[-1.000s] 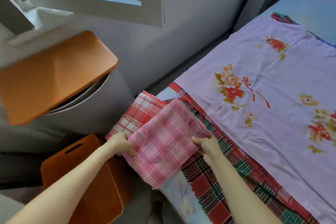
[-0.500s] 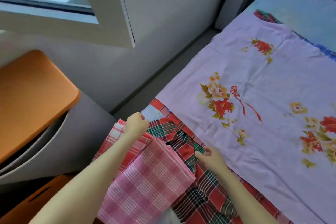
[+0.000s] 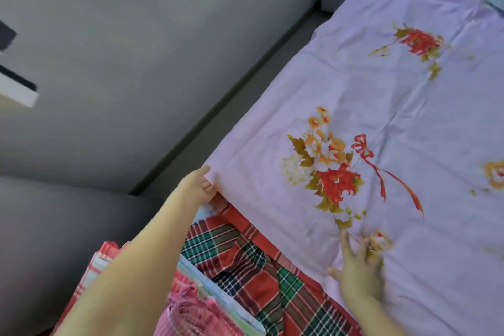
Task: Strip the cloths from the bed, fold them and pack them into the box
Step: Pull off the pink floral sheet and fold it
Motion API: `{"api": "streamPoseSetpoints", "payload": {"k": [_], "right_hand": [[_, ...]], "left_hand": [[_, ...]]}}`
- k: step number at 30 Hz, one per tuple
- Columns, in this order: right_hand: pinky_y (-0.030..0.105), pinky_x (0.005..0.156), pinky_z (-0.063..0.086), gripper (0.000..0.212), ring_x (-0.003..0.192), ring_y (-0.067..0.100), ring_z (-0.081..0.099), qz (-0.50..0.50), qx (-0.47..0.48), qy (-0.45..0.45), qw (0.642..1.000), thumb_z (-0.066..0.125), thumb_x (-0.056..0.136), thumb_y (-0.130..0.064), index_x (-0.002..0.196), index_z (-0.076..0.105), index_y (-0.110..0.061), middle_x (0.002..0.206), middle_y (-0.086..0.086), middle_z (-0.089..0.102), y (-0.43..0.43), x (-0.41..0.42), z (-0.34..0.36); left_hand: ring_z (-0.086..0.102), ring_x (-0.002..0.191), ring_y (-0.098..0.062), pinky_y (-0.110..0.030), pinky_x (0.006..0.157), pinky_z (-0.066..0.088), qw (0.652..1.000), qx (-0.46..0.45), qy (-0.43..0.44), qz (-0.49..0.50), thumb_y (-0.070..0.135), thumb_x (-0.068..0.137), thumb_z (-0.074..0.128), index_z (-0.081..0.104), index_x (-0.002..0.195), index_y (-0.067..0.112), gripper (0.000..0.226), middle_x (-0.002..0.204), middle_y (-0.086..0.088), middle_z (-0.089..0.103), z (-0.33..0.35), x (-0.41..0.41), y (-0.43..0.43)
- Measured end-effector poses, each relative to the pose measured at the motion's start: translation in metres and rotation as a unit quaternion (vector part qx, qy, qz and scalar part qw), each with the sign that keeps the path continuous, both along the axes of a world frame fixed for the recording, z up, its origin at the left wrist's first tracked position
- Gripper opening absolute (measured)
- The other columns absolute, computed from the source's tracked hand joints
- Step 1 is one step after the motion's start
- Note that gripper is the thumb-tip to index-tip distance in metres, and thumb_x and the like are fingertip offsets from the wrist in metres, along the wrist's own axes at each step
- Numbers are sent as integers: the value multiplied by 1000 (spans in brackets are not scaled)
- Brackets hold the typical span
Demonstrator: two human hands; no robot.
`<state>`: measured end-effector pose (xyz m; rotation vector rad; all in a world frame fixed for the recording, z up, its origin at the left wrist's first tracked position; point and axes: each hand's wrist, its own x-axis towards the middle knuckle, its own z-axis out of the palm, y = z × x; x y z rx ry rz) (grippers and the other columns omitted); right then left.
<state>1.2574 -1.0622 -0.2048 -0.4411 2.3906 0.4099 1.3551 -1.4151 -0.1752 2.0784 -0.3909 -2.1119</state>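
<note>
The left hand (image 3: 197,185) pinches the corner of the lilac floral cloth (image 3: 354,90), thumb above the edge and fingers below. The right hand (image 3: 357,270) lies flat on the same cloth, fingers spread, gripping nothing. A red-green plaid cloth (image 3: 245,267) shows between the hands. A pink checked cloth (image 3: 191,316) lies beside the left forearm.

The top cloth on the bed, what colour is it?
The cloth is lilac with red flowers; head view.

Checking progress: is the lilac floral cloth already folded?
No, the lilac floral cloth lies spread out flat, the left hand pinching its corner.
</note>
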Motion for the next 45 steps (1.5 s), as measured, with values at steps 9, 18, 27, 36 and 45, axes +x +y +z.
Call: {"api": "streamPoseSetpoints", "payload": {"k": [9,18,27,36,45], "right_hand": [[48,100,39,92,139,45,11,-8,25,-25,999,52,84,-63,149,-9,-38,157,16,-7,-8,-2,-13],[53,103,31,91,141,45,-1,-50,13,-71,996,55,87,-55,148,-10,-41,157,14,-15,-9,-8,-5],[37,103,41,90,124,24,49,-285,-397,-155,858,71,66,-67,140,43,-24,139,3,50,-5,-31,113],[24,49,39,14,52,19,51,-540,-633,-108,545,67,80,-5,70,59,-11,58,6,55,25,-11,304],[21,46,32,26,50,15,41,-542,-617,-34,570,66,81,-4,60,54,-12,58,3,52,104,60,363]], "left_hand": [[24,24,-6,-13,35,16,996,-22,21,-79,21,95,51,49,71,12,26,34,5,36,17,-60,-64],[53,55,-6,-20,56,47,877,-395,-15,-274,11,81,64,63,80,21,10,74,3,58,73,-115,-40],[42,76,-5,-15,70,31,477,-706,118,-510,15,75,70,63,72,5,12,74,14,48,187,-92,103],[55,82,-25,-19,83,40,266,-683,245,-635,17,70,71,66,65,12,9,84,0,70,275,-29,271],[51,55,-15,-22,61,50,805,-197,268,-492,15,79,74,60,71,6,19,58,-6,52,343,-6,345]]}}
